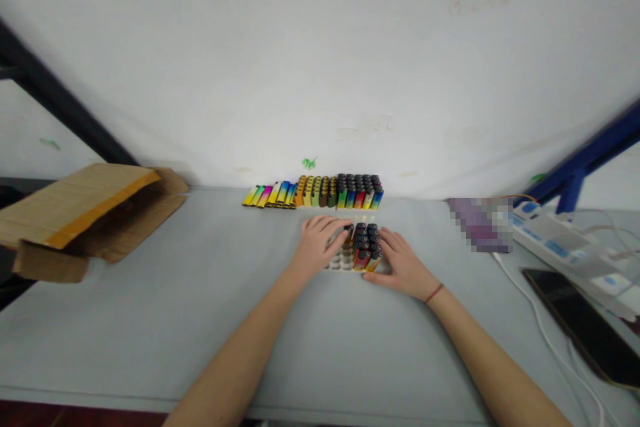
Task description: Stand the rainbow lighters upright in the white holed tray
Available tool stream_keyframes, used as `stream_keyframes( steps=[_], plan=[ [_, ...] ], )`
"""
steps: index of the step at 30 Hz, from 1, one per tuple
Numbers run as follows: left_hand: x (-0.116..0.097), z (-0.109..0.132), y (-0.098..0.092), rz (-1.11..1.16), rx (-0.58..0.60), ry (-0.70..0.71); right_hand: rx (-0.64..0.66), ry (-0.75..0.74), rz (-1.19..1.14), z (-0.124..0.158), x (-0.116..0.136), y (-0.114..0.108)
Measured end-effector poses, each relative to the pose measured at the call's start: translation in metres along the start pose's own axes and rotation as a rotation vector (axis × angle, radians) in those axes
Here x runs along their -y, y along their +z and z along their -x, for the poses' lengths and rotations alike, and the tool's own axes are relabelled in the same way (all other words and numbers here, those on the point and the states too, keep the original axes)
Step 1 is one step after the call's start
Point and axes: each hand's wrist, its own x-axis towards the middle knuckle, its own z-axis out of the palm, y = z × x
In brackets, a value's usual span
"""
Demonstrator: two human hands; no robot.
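Observation:
A white tray with round holes (340,264) lies on the table in front of me, with two rows of black-topped lighters (361,255) upright in its right side. My left hand (320,240) is over the tray's left part, fingers closed round a dark-topped lighter (349,229) that they partly hide. My right hand (400,261) holds the tray at its right side, thumb along the near edge and fingers against the outer lighters. Some holes on the left show bare; others are hidden under my left hand.
Behind the tray stand yellow-toned lighters (315,192) and black-topped lighters (359,192), with loose colourful lighters (270,195) lying to their left. An open cardboard box (85,207) is at left. A phone (585,320), power strip (555,247) and white cable (535,313) are at right.

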Motion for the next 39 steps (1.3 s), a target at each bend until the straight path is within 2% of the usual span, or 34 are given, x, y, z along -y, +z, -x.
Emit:
stream_keyframes(
  steps=[3,6,9,12,14,17,21,23,28,32,34,36,38,39],
  plan=[
    [-0.001,0.002,0.001,-0.042,0.021,0.031,0.004,0.005,0.004,0.0,0.0,0.0],
    [0.002,0.002,0.002,-0.038,-0.013,0.046,0.001,0.015,0.005,0.0,0.0,0.001],
    [0.016,-0.004,-0.005,-0.001,-0.194,-0.024,0.0,0.014,0.004,0.0,0.0,0.001],
    [0.047,-0.016,-0.025,-0.037,-0.473,-0.272,0.008,0.011,0.002,0.0,0.0,0.001],
    [0.074,-0.023,-0.043,-0.165,-0.552,-0.425,0.016,0.01,0.003,-0.001,0.0,0.001],
    [0.111,-0.027,-0.069,-0.287,-0.524,-0.56,0.022,0.009,0.004,-0.001,0.0,0.002],
    [0.138,-0.029,-0.085,-0.395,-0.235,-0.719,0.018,0.02,-0.005,0.0,0.002,0.002],
    [0.144,-0.032,-0.086,-0.401,-0.185,-0.737,0.022,0.027,-0.005,0.0,0.002,0.002],
    [0.151,-0.042,-0.086,-0.322,-0.203,-0.758,0.047,0.037,-0.002,-0.001,0.004,0.0],
    [0.146,-0.04,-0.09,-0.195,-0.359,-0.726,0.049,0.039,-0.007,-0.002,0.004,-0.001],
    [0.135,-0.034,-0.089,-0.027,-0.496,-0.76,0.051,0.04,-0.007,-0.002,0.005,-0.002],
    [0.118,-0.029,-0.083,0.267,-0.622,-0.816,0.054,0.039,-0.004,-0.001,0.005,-0.002],
    [0.096,-0.023,-0.071,0.445,-0.572,-0.841,0.055,0.035,-0.002,-0.001,0.004,-0.001],
    [0.084,-0.021,-0.063,0.627,-0.487,-0.858,0.053,0.034,-0.002,-0.001,0.004,-0.001]
  ],
)
